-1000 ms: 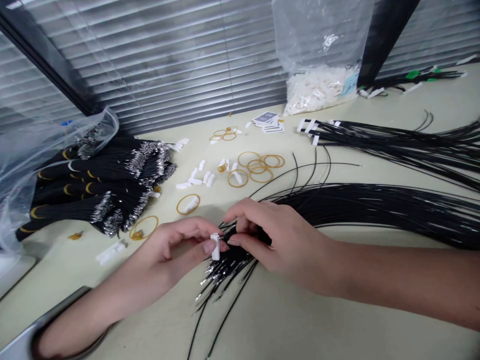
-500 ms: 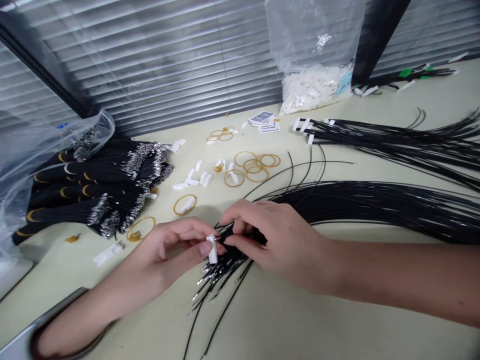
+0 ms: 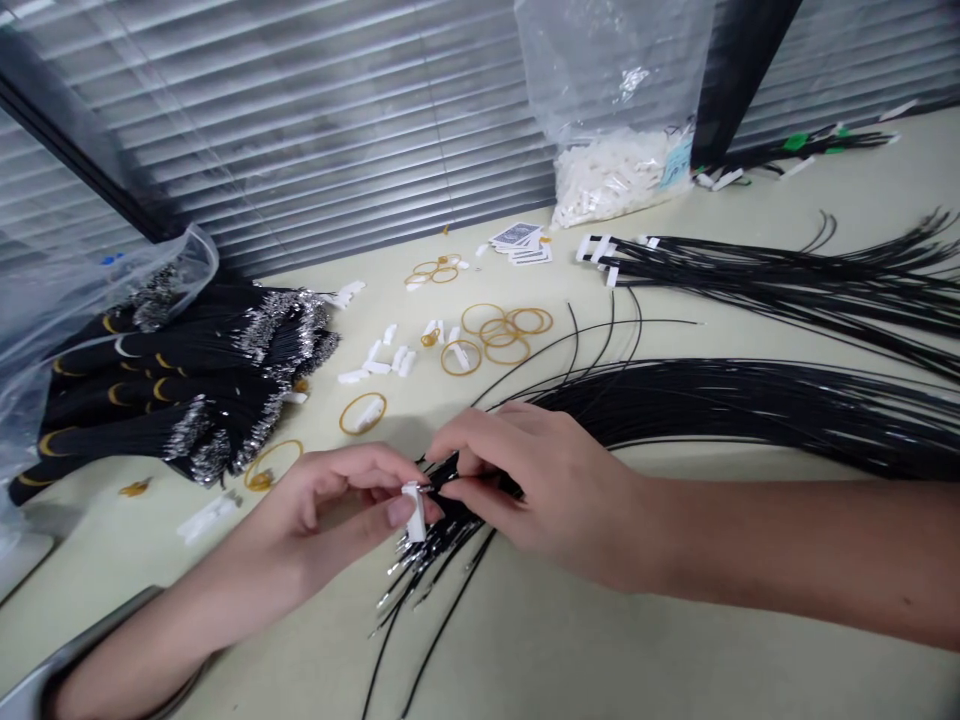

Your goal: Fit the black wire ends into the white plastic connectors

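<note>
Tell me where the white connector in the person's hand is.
In the head view, the white connector is pinched in the left hand, beside the black wire bundle the right hand grips.

A cable workshop with black wire bundles (image 3: 750, 410) on a bench (image 3: 570, 640).

The room is evenly bright, and the light seems to come through the window blinds (image 3: 285, 130), whose slats glow pale grey. The pale table (image 3: 637, 650) takes it flatly, without hard glare. A soft, faint shadow lies on the table just beyond the left hand (image 3: 337, 510) and the right hand (image 3: 555, 490). The plastic bag (image 3: 611, 70) shows a small white sheen, and the metal wire ends (image 3: 427, 550) glint. The black wires (image 3: 750, 400) blur together into one dark mass. Toward the edges the view bows and stretches, and the dark window frame (image 3: 75, 155) leans sharply.
</note>
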Motion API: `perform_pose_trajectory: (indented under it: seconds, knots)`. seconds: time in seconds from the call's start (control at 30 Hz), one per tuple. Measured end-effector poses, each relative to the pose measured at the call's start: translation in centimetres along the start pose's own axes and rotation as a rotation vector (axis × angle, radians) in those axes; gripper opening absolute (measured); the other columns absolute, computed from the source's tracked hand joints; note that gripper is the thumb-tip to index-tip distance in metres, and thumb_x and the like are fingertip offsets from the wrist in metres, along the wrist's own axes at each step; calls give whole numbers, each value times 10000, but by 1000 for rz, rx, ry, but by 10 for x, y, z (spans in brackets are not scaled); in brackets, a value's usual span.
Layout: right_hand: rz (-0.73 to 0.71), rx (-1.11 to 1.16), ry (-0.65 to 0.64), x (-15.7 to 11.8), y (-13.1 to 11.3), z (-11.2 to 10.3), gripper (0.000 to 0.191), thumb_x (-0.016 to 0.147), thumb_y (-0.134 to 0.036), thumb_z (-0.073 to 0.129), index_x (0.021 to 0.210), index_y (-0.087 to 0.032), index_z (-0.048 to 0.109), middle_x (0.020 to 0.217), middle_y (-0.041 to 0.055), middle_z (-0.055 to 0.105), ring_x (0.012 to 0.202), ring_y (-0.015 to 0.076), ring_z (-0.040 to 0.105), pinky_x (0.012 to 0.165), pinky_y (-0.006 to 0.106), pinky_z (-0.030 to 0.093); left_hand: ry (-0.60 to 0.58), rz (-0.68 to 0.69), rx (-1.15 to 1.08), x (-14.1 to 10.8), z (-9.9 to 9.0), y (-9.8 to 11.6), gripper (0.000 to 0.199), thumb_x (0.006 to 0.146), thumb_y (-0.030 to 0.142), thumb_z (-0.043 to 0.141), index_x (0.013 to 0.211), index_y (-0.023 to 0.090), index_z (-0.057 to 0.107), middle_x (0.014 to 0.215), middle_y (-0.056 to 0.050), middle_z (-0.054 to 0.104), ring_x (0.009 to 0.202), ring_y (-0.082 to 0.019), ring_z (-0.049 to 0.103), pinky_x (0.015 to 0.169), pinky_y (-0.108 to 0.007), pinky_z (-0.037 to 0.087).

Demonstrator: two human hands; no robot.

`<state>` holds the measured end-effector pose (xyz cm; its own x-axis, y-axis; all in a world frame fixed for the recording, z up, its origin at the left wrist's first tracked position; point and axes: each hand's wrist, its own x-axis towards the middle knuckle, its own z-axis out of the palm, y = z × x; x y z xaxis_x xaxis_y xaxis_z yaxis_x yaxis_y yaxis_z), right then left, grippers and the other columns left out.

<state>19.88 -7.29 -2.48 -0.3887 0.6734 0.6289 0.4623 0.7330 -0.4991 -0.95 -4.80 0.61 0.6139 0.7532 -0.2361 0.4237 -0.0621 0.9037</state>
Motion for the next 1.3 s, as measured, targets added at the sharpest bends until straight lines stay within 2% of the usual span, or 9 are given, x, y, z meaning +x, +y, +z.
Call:
perform_pose_trajectory:
  seconds: [0.17,0.4,0.73,0.87,1.0,1.2,1.3]
  knots:
    - [13,108,-13,0,-1,-1,135,821,-89,572,915,-161,505,654,-65,570,579,56,471,584,164,345,16,-8,8,-1,-1,-1,100,860,313,583,895,247,649,793,27,655,771,-95,610,693,-151,460]
    - [-3,71,-28,0,-1,1,152,824,-65,533,942,-154,499,663,-63,572,588,59,468,641,185,361,7,-6,16,-3,-2,-3,109,854,313,585,906,246,653,828,3,670,815,-138,631,716,-200,480]
    - [-20,55,-35,0,1,1,147,821,-70,525,956,-131,524,663,-56,550,602,62,456,639,193,359,15,-24,60,0,-1,-4,155,849,342,590,947,245,662,807,10,646,804,-130,611,707,-192,475]
    - [1,88,-69,0,-1,-1,122,831,-87,544,944,-129,521,683,-55,561,624,65,478,657,203,362,33,7,107,-1,-1,-6,177,848,307,598,1007,280,671,821,27,659,773,-101,609,684,-155,474]
    - [19,89,-98,0,-1,-1,115,830,-103,565,937,-123,527,703,-43,572,640,74,497,653,207,368,52,41,130,-2,0,-7,178,825,288,621,986,301,699,802,31,679,733,-95,608,649,-141,481]
    - [41,170,-128,1,-2,-4,96,886,-124,488,968,-119,538,772,-16,620,716,81,540,685,200,390,120,51,127,0,4,-4,165,796,291,638,936,267,721,787,4,705,713,-119,633,616,-155,500]
    - [29,211,-140,2,-2,-5,161,887,-72,427,996,-120,534,806,-7,628,731,77,538,692,193,404,94,78,110,2,6,-1,156,810,285,619,925,241,714,802,-5,701,735,-119,633,655,-163,504]
